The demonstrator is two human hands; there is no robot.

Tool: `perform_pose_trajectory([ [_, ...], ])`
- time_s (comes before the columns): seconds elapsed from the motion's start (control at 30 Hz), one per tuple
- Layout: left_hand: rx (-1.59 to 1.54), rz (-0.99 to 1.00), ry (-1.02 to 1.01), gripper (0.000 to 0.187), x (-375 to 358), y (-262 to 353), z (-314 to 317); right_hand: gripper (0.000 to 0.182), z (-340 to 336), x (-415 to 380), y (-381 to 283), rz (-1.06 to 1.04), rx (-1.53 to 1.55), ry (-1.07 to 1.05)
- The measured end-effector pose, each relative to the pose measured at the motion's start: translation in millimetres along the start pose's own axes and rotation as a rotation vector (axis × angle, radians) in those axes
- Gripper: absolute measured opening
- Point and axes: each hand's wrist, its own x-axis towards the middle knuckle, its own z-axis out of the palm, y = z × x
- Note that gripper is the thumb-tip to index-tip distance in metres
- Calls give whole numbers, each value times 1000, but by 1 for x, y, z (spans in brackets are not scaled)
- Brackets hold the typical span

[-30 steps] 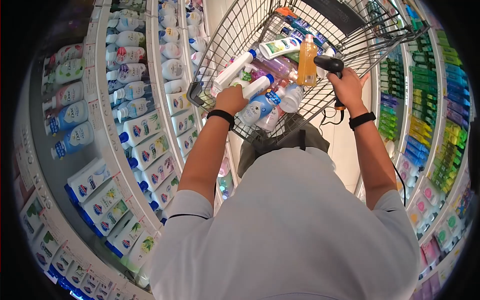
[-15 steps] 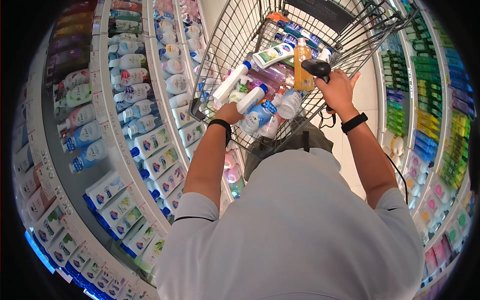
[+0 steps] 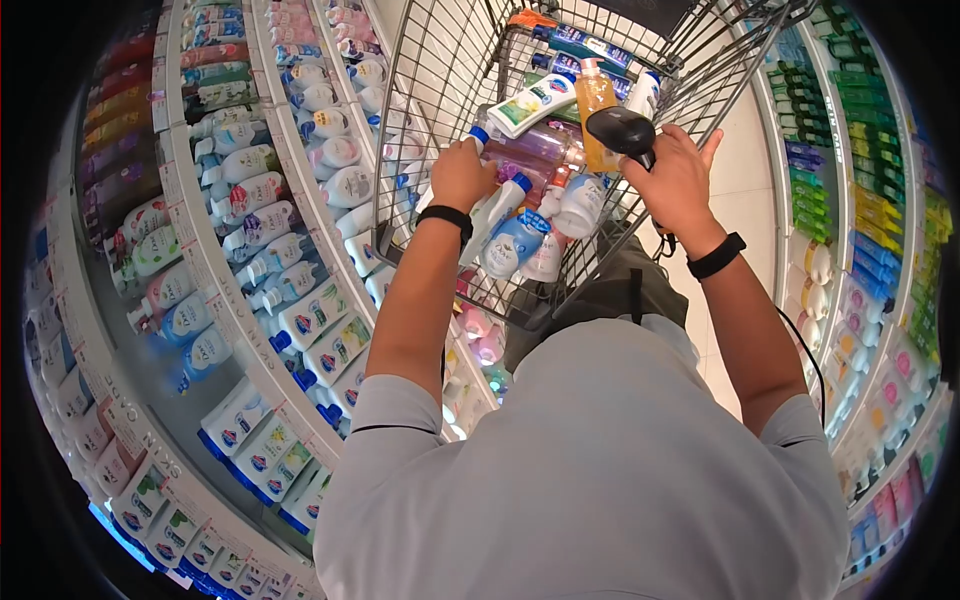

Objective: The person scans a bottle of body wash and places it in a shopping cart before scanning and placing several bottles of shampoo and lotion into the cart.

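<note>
My left hand [image 3: 463, 177] is over the left part of the wire cart [image 3: 392, 120], its fingers curled on a white bottle with a blue cap [image 3: 479, 134]. Beside it lies another white blue-capped bottle [image 3: 497, 212]. My right hand [image 3: 678, 180] is at the cart's right side, closed around the handle of a black scanner [image 3: 622, 131], with some fingers stretched out. Under the scanner head stands an amber pump bottle [image 3: 595, 93]. A blue bottle [image 3: 513, 245], a white-and-green bottle [image 3: 533, 104] and a clear purple bottle [image 3: 530, 148] lie in the cart.
Shelves [image 3: 262, 335] packed with pump bottles and refill packs run along the left. More shelves [image 3: 835, 130] with green, yellow and blue goods stand on the right. Pale floor tiles [image 3: 738, 190] show beside the cart. A black cable [image 3: 806, 350] hangs by my right arm.
My left hand has moved up and forward from the near edge of the cart to the blue-capped bottle. The view has shifted, and the scanner sits slightly lower and more to the left.
</note>
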Motion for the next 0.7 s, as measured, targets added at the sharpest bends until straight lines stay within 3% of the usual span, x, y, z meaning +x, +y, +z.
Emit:
perform_pose_trajectory([
  [0.07, 58, -47, 93, 45, 18, -2, 4, 44, 2, 0, 1, 3, 8, 12],
  [0.27, 103, -296, -135, 57, 27, -19, 15, 43, 0, 1, 0, 18, 16, -17],
  [0.33, 43, -34, 76, 66, 33, -14, 13, 42, 0, 2, 0, 33, 10, -29],
  [0.37, 20, 12, 147, 60, 42, -5, 16, 41, 0, 2, 0, 27, 21, -15],
  [0.5, 2, 175, 170, 67, 93, 28, 34, 37, -2, 2, -3, 26, 43, -1],
  [0.57, 133, 84, -19, 82, 110, 50, 37, 36, -1, 2, -3, 27, 18, 5],
  [0.6, 122, 97, -16, 82, 119, 55, 41, 35, -1, 2, -3, 21, 9, 4],
  [0.67, 180, -44, -250, 89, 132, 56, 45, 34, -4, 2, -3, 29, -1, 0],
  [0.7, 169, -33, -261, 85, 131, 56, 41, 34, -4, 3, -3, 31, 10, -8],
])
